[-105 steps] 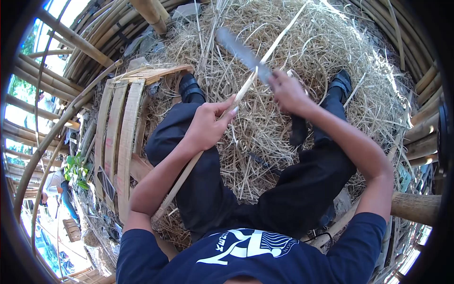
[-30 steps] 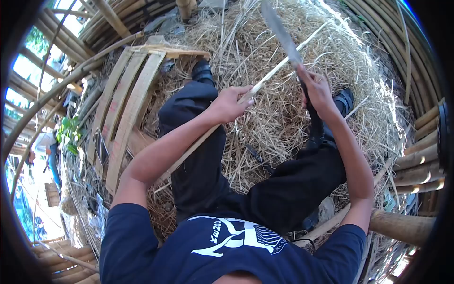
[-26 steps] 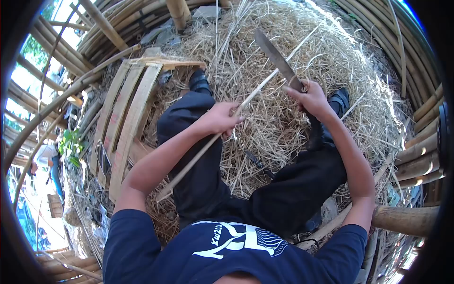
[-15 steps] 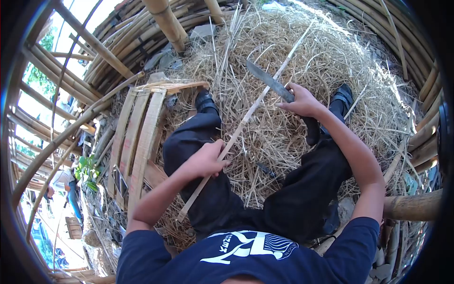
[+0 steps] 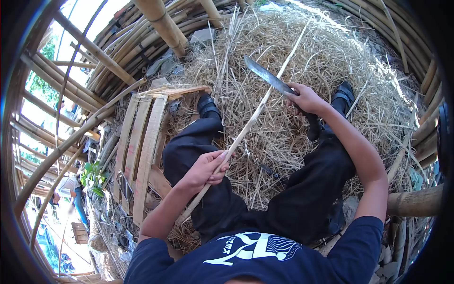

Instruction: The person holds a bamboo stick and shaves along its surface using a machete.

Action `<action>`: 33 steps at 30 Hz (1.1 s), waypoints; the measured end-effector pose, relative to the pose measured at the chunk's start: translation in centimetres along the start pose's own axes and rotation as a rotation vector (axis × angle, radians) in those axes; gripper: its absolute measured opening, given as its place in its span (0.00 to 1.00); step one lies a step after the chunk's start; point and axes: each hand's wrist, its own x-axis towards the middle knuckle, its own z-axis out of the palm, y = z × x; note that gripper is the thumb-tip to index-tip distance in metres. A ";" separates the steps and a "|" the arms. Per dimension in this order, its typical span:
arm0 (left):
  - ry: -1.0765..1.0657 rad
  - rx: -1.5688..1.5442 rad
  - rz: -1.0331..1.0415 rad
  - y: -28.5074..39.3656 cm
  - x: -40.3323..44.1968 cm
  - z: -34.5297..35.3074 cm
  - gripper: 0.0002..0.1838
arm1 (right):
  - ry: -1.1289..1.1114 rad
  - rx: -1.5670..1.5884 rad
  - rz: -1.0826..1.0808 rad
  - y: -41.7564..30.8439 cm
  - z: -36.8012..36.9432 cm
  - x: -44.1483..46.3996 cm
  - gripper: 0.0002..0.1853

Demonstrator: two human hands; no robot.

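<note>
A long, pale bamboo strip (image 5: 250, 120) runs diagonally from beside my left thigh up over the straw. The fingers of my left hand (image 5: 208, 169) wrap round its lower part. My right hand (image 5: 307, 100) is closed on a machete (image 5: 267, 75), gripping where the blade meets the dark handle. The handle's end points down towards my right shin. The blade points up and left, crossing the strip; whether it touches the strip, I cannot tell. The strip's lower end lies near my left forearm.
Straw and shavings (image 5: 265, 156) cover the ground between my legs. A slatted wooden crate (image 5: 146, 156) stands at my left. Bamboo poles (image 5: 161, 28) rise behind, and a thick bamboo pole (image 5: 414, 202) juts in at right. Beyond the left-hand poles is another person (image 5: 75, 194).
My left fingers have closed more fully round the bamboo strip, which has rolled to show another side. The machete has tilted slightly, its blade face now catching more light.
</note>
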 end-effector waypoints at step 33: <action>0.076 0.100 -0.279 -4.5 -11.2 -1.3 0.17 | 0.068 -0.209 0.189 -0.3 0.9 1.8 0.23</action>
